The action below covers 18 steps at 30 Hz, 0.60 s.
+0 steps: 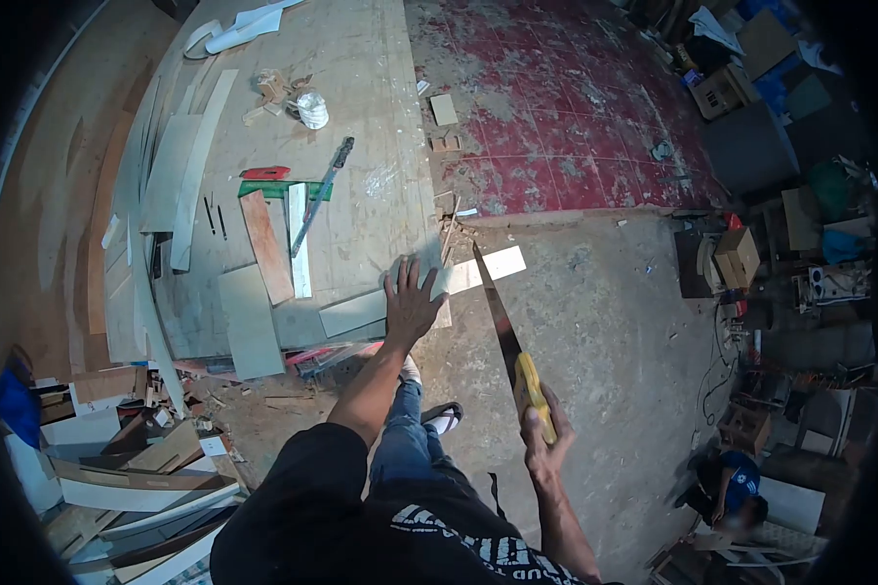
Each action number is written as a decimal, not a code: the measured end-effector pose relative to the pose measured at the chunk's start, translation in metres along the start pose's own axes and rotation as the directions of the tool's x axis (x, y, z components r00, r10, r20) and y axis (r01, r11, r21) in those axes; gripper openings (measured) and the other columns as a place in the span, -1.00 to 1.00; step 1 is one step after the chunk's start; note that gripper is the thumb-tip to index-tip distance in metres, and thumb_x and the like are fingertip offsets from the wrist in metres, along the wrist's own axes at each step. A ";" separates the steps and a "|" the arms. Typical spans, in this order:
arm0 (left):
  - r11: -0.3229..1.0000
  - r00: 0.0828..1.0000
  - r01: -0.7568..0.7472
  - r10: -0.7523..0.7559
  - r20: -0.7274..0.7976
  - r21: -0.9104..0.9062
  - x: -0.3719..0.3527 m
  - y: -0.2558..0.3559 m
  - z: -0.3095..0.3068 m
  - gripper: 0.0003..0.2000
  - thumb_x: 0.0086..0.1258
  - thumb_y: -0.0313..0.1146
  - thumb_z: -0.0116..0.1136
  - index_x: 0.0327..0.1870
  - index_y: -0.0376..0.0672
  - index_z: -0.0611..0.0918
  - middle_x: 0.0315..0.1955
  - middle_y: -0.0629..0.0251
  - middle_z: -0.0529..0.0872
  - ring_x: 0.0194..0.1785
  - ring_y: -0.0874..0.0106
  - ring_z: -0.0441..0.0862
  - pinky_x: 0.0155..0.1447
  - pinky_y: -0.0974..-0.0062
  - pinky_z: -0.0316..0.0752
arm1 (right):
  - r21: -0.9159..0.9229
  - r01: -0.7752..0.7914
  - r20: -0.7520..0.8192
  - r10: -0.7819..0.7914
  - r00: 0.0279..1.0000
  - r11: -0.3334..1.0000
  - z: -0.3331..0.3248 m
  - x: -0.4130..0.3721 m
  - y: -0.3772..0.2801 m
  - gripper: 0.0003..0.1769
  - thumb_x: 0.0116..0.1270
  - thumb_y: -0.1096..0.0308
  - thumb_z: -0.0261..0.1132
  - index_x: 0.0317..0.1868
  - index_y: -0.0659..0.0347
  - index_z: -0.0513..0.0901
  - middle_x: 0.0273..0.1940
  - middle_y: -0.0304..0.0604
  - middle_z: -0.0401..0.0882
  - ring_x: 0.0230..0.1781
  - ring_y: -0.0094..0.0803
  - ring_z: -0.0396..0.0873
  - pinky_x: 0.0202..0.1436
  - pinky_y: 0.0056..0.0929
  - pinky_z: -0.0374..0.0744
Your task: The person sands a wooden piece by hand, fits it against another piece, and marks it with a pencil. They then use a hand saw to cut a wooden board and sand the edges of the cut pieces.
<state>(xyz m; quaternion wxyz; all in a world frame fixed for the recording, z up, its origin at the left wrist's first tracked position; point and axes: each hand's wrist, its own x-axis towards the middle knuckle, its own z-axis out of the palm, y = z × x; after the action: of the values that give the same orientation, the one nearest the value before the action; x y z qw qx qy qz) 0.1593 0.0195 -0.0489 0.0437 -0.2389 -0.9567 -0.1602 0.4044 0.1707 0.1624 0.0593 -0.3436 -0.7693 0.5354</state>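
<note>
My left hand [412,300] lies flat with fingers spread, pressing a pale wooden strip [353,314] onto the workbench [369,195] near its right edge. Part of the strip juts out past that edge over the floor. In my right hand [546,429] is a handsaw [505,336], gripped by its yellow handle, fingers wrapped around it. The blade points up and away from me, its tip overlapping the overhanging part of the strip in this view.
On the bench lie a hacksaw-like tool [324,195], a red cutter [265,174], a green ruler-like piece [256,187], a white cup [312,111] and several boards [251,322]. Wood offcuts [137,478] pile up at lower left. A person [732,487] crouches at lower right.
</note>
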 end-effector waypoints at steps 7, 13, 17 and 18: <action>0.999 0.996 -0.031 0.029 0.084 0.015 0.007 0.004 0.001 -0.47 0.49 0.15 -0.03 0.38 0.14 0.51 0.53 0.18 0.22 0.63 0.05 -0.09 0.49 -0.29 -0.12 | -0.148 0.425 -0.102 -0.442 0.891 0.893 0.055 0.049 0.034 -0.41 0.47 0.11 0.26 0.32 0.42 0.50 -0.16 -0.05 0.67 -0.30 -0.47 0.59 -0.21 -0.44 0.59; 0.995 0.988 0.091 -0.096 0.119 0.047 -0.005 0.006 0.009 -0.48 0.51 0.09 -0.03 0.43 0.16 0.45 0.57 0.15 0.12 0.64 -0.01 -0.15 0.46 -0.38 -0.13 | 0.067 0.099 0.022 -0.101 0.995 0.993 0.083 0.039 0.032 -0.50 0.45 0.31 0.27 0.29 0.44 0.52 0.07 0.25 0.67 0.11 -0.11 0.67 0.17 -0.24 0.59; 0.993 0.986 0.118 -0.118 0.115 0.006 -0.003 0.006 0.013 -0.50 0.52 0.06 -0.01 0.42 0.14 0.44 0.59 0.13 0.05 0.65 0.01 -0.19 0.48 -0.37 -0.14 | -0.012 0.208 0.011 -0.208 0.978 0.978 0.089 0.037 0.037 -0.50 0.47 0.28 0.25 0.28 0.46 0.51 -0.07 0.14 0.69 -0.11 -0.23 0.69 -0.01 -0.33 0.63; 0.993 0.988 0.117 -0.118 0.103 0.012 -0.001 0.007 0.011 -0.50 0.52 0.06 -0.01 0.42 0.14 0.44 0.59 0.13 0.05 0.65 0.01 -0.19 0.48 -0.37 -0.14 | -0.015 0.246 -0.019 -0.246 0.969 0.969 0.093 0.038 0.036 -0.51 0.45 0.32 0.26 0.28 0.45 0.51 0.03 0.28 0.69 0.03 -0.08 0.71 0.10 -0.24 0.63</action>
<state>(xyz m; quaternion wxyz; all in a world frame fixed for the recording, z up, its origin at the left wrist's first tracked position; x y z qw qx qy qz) 0.1632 0.0282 -0.0574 -0.0145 -0.1900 -0.9706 -0.1474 0.3498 0.1275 0.0821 0.1310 -0.2514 -0.8085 0.5157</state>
